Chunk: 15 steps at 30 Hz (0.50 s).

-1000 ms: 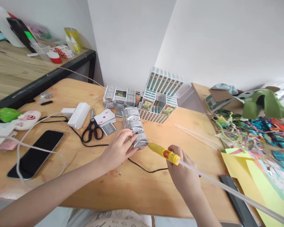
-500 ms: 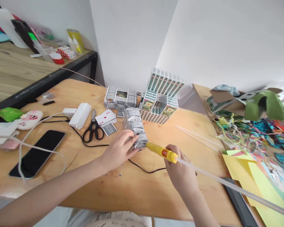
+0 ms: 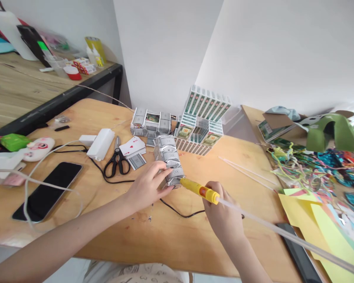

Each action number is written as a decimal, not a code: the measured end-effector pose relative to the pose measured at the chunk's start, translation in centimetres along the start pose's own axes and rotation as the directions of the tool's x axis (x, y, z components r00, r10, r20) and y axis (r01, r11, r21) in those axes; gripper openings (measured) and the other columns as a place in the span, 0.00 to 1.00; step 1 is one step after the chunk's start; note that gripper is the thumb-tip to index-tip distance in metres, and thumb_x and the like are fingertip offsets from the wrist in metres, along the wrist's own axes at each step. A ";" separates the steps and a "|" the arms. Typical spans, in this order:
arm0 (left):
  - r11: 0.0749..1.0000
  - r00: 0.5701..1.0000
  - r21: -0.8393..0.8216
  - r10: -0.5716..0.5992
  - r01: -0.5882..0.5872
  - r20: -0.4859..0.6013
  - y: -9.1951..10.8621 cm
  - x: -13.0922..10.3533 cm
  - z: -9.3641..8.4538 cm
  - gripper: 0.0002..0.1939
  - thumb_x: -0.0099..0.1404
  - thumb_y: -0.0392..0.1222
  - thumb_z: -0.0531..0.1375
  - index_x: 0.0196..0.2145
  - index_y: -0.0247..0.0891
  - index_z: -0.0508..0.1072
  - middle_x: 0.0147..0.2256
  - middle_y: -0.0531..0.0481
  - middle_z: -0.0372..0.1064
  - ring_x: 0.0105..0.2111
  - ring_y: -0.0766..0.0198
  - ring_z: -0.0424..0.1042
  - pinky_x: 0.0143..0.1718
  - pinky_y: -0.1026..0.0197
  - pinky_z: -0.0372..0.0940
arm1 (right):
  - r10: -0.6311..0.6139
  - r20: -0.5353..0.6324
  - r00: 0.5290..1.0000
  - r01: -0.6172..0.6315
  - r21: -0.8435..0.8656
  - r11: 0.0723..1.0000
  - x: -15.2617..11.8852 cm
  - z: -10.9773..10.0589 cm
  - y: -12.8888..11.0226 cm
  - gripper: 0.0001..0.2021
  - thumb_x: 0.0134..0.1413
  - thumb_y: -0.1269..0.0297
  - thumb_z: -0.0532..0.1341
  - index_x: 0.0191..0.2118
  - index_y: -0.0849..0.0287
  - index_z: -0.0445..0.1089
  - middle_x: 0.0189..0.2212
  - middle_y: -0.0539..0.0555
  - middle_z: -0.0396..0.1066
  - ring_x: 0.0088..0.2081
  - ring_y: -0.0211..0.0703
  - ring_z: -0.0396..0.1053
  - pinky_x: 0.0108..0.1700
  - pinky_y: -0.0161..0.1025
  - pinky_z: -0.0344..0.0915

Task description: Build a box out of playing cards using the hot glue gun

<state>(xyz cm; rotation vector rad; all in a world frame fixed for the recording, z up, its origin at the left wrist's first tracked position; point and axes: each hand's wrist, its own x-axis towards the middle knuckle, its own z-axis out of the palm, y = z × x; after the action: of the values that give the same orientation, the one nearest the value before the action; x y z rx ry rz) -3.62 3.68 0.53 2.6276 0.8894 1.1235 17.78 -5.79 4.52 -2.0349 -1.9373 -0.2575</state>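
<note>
My left hand point(image 3: 147, 184) grips the near end of a block built from grey-backed playing cards point(image 3: 168, 151), fingers on its top and side. In my right hand point(image 3: 224, 212) is a yellow hot glue gun point(image 3: 199, 190), its nozzle at the block's near right corner. A long translucent glue stick point(image 3: 268, 224) trails from the gun's back toward the lower right. Behind the block stand a second card structure point(image 3: 150, 122) and a stack of green-and-white card boxes point(image 3: 203, 118). Whether glue is coming out is too small to tell.
Black-handled scissors point(image 3: 117, 161), loose playing cards point(image 3: 132, 147) and a white power adapter point(image 3: 100, 144) lie left of the block. A phone point(image 3: 47, 192) is under a white cable. Two spare glue sticks point(image 3: 246, 171) lie at right, near yellow paper point(image 3: 306, 220) and craft scraps.
The glue gun's nozzle has shifted very slightly left along the block's near edge. My left hand keeps its hold, and the view has tilted a little.
</note>
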 end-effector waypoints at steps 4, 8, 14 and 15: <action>1.000 1.000 -0.002 -0.010 0.010 -0.004 0.1 0.1 -0.2 0.18 0.61 0.37 0.61 0.49 0.35 0.66 0.44 0.41 0.63 0.50 0.53 0.66 0.51 0.52 0.67 | 0.060 -0.001 0.998 -0.060 -0.028 0.998 -0.6 -0.5 0.8 0.03 0.57 0.67 0.53 0.33 0.55 0.60 0.25 0.51 0.70 0.20 0.39 0.64 0.20 0.33 0.48; 1.000 1.000 0.001 -0.026 0.026 0.011 0.4 0.4 -0.7 0.16 0.61 0.37 0.61 0.48 0.34 0.67 0.43 0.40 0.63 0.50 0.52 0.64 0.51 0.50 0.65 | 0.145 0.065 0.987 -0.143 -0.030 0.989 -1.2 -0.3 2.2 0.03 0.56 0.66 0.53 0.35 0.56 0.62 0.26 0.52 0.70 0.21 0.40 0.65 0.22 0.33 0.48; 0.995 0.988 -0.011 -0.098 0.100 0.118 0.5 2.0 -2.0 0.11 0.64 0.41 0.58 0.41 0.34 0.74 0.40 0.43 0.64 0.45 0.55 0.65 0.47 0.53 0.66 | 0.565 0.210 0.798 -0.599 0.167 0.783 -0.8 3.1 5.7 0.10 0.49 0.60 0.56 0.37 0.57 0.68 0.19 0.49 0.66 0.23 0.45 0.66 0.25 0.36 0.56; 0.993 0.984 -0.013 -0.117 0.119 0.137 0.4 2.5 -2.2 0.10 0.65 0.41 0.57 0.39 0.36 0.76 0.39 0.44 0.65 0.43 0.56 0.65 0.45 0.53 0.66 | 0.610 0.240 0.755 -0.656 0.250 0.713 -0.6 3.9 6.3 0.10 0.47 0.58 0.57 0.32 0.58 0.69 0.18 0.50 0.67 0.23 0.45 0.67 0.26 0.36 0.57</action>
<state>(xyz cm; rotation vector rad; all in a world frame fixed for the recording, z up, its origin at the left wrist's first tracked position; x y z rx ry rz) -3.58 4.61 3.75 2.5605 0.9844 0.9085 23.67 -5.18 -0.01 -2.3743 -1.1107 0.3577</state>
